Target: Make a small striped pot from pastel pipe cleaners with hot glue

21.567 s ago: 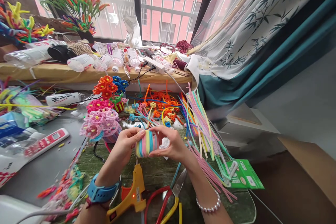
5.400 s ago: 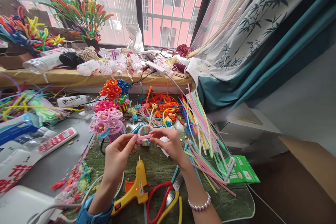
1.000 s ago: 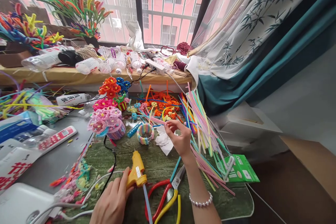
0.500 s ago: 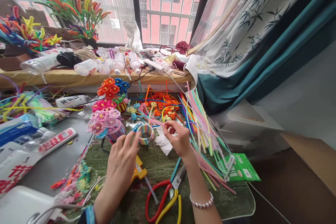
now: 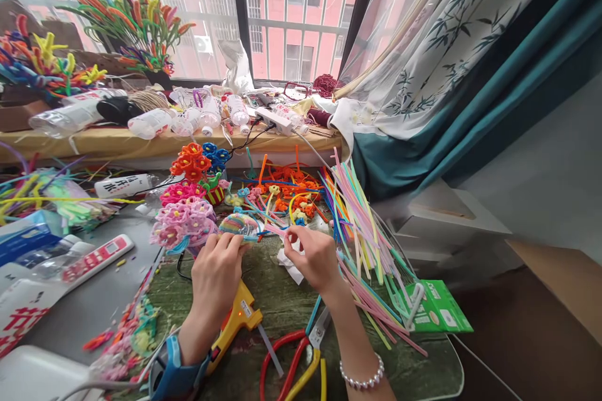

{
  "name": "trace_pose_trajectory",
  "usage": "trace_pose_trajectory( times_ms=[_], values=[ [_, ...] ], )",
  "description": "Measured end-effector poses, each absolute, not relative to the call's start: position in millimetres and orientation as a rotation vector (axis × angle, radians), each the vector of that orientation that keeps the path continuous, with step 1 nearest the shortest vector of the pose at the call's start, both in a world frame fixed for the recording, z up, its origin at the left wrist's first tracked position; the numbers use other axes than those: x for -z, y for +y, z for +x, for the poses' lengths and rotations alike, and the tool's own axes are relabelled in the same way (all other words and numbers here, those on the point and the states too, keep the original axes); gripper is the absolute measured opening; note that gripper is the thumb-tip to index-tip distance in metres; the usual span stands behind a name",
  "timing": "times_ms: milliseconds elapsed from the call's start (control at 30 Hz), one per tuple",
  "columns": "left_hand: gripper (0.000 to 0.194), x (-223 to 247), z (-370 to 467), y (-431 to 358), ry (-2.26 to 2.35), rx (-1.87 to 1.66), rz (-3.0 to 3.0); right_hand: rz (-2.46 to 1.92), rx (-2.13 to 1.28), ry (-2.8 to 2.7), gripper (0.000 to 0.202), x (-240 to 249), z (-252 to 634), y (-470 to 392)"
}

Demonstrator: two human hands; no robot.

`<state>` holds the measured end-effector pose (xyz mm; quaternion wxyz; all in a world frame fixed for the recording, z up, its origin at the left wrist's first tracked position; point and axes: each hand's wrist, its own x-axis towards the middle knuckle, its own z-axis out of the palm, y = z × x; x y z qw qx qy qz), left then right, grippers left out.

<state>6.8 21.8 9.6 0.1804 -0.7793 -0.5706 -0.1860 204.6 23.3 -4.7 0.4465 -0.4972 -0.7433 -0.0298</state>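
Observation:
My left hand (image 5: pixel 217 279), a blue watch on its wrist, grips a small clear plastic cup wrapped in pastel pipe cleaners (image 5: pixel 237 223). The cup lies tilted, and the fingers hide part of it. To its right, my right hand (image 5: pixel 311 255) pinches a pink pipe cleaner (image 5: pixel 275 230) between thumb and forefinger. Its far end reaches close to the cup's side; whether they touch I cannot tell. Below my left hand lies a yellow glue gun (image 5: pixel 241 310) with a glue stick. Scissors with red and yellow handles (image 5: pixel 314 354) lie between my forearms.
Pink pipe-cleaner flowers (image 5: pixel 183 222) stand left of the cup. Loose pipe cleaners (image 5: pixel 360 219) spread across the right side, beside a green packet (image 5: pixel 439 307). White tissue (image 5: pixel 290 266) lies under my right hand. Plastic bottles (image 5: pixel 153 122) and a power strip (image 5: pixel 273 119) line the windowsill.
My left hand has closed on the pastel-wrapped cup and tipped it over to the left. My right hand has moved slightly left and down, still pinching the pink pipe cleaner.

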Motion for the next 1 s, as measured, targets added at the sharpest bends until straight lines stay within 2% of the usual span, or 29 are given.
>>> trace_pose_trajectory(
  times_ms=[433,767,1000],
  values=[
    [0.015,-15,8,18,-1.44,0.698,-2.136,-1.237,0.146,-1.958,0.01,7,195,23],
    [0.009,-15,14,15,-1.37,0.656,-2.142,-1.086,0.063,-1.871,0.01,6,191,22],
    [0.014,-17,23,11,-1.334,0.528,-2.135,-1.035,-0.038,-1.873,0.013,6,183,20]
  ],
)
